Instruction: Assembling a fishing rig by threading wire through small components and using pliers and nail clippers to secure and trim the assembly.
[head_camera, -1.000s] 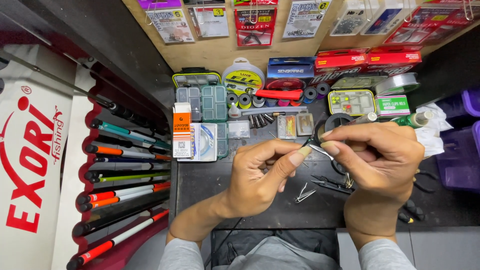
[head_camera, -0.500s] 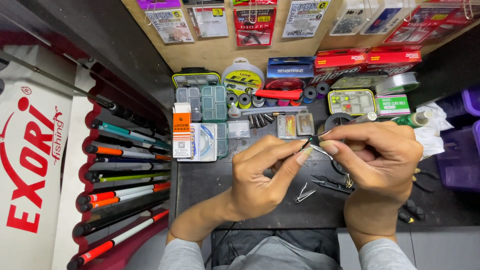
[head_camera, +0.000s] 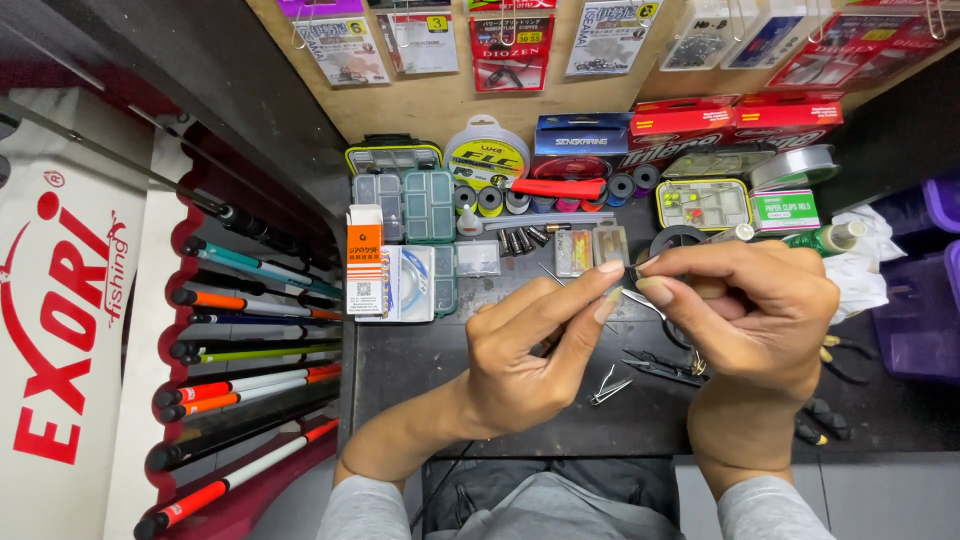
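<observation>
My left hand (head_camera: 530, 350) and my right hand (head_camera: 755, 310) meet above a dark workbench (head_camera: 430, 380). Their fingertips pinch a very small dark tackle piece (head_camera: 628, 272) between them, too small to identify. My right hand also holds thin metal scissors (head_camera: 650, 302), whose blades stick out below its thumb. A small metal clipper (head_camera: 610, 385) lies on the bench just under my hands, beside dark pliers (head_camera: 660, 365).
Compartment tackle boxes (head_camera: 415, 205), line spools (head_camera: 487, 155), small boxes and packets crowd the back of the bench. Hook packets (head_camera: 512, 50) hang on the board behind. A rack of fishing rods (head_camera: 250, 330) stands at the left, purple bins (head_camera: 930, 290) at the right.
My hands have shifted slightly, and the fingertips have closed in tighter on the small piece. Nothing else on the bench has moved.
</observation>
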